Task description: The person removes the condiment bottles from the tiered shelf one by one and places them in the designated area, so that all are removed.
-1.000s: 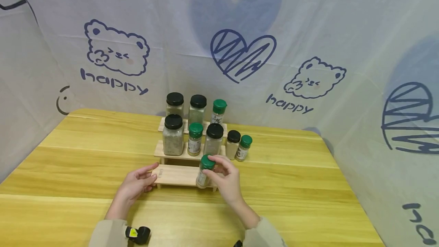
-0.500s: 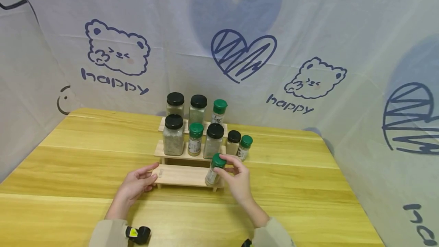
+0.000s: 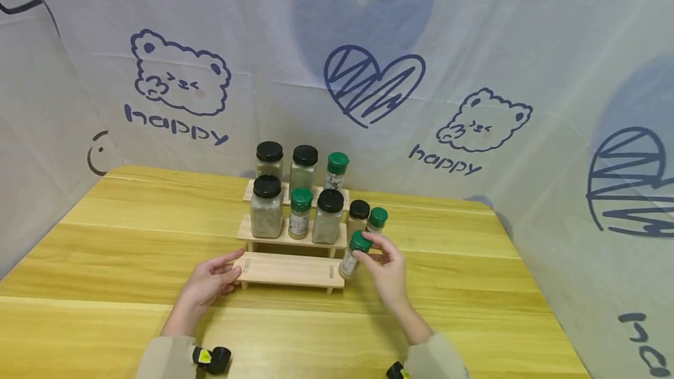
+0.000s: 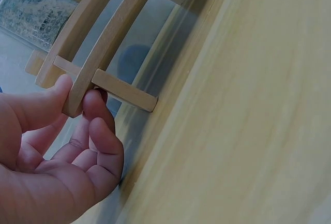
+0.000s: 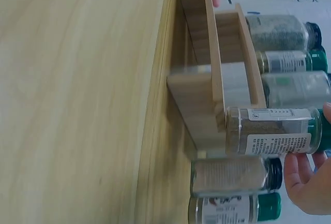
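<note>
A tiered wooden spice rack (image 3: 288,269) stands on the table, its lowest shelf bare. My left hand (image 3: 207,282) pinches the left end of that shelf, thumb above and a finger beneath in the left wrist view. My right hand (image 3: 387,271) holds a green-capped spice jar (image 3: 350,262) by its cap. The jar is tilted a little, just past the shelf's right end; its label and brownish contents show in the right wrist view. Behind it stand a black-capped jar (image 3: 358,210) and a smaller green-capped jar (image 3: 377,219), both partly hidden.
On the middle shelf are a large black-capped jar (image 3: 266,209), a green-capped jar (image 3: 300,214) and another black-capped jar (image 3: 327,218). Several more jars fill the top shelf (image 3: 250,190). A printed cloth (image 3: 263,45) hangs behind the wooden table (image 3: 131,238).
My right hand has carried the green-capped spice jar rightward, from over the lowest shelf to beyond its right end. My left hand has stayed on the shelf's left end.
</note>
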`<state>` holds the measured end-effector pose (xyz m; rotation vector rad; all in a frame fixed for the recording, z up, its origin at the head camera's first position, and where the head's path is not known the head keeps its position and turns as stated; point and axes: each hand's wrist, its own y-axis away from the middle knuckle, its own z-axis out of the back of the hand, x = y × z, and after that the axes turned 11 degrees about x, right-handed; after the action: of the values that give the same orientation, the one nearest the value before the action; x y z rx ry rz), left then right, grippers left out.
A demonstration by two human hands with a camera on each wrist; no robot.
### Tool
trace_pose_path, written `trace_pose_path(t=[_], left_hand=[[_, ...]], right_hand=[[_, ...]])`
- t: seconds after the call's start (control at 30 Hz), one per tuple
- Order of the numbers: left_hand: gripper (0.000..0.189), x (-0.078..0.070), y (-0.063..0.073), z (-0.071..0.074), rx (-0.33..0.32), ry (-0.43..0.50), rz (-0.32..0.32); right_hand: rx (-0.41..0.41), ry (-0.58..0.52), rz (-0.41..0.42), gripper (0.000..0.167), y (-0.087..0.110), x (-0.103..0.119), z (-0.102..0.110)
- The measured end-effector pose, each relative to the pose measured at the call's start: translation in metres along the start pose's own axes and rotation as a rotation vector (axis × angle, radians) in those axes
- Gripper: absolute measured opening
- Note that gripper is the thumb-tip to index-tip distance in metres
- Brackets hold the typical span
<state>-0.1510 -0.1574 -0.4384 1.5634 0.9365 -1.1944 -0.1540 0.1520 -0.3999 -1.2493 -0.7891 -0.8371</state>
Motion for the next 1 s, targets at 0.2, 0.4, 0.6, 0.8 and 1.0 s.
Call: trace_pose_path(t=[0.2,0.4,0.6,0.8,1.0], left_hand=[[0.048,0.0,-0.001,0.0,0.006,-0.001,0.0],[0.048,0.0,0.0,0.0,0.006,-0.005,-0.002],[0.048,0.0,-0.001,0.001,0.006,-0.009,-0.007],[0.048,-0.001,0.0,0.001,0.005,-0.009,-0.006],[0.048,-0.002,0.0,0.0,0.005,0.004,-0.002]], right_hand=[[-0.054,0.048,-0.025,0.03,-0.002,0.01,0.008],[-0.061,0.09,-0.081,0.03,-0.005,0.015,0.014],[-0.068,0.119,-0.124,0.031,-0.006,0.007,0.024],[-0.081,0.14,-0.148,0.031,-0.009,0.001,0.031],[-0.088,0.153,-0.173,0.031,-0.013,-0.001,0.035]])
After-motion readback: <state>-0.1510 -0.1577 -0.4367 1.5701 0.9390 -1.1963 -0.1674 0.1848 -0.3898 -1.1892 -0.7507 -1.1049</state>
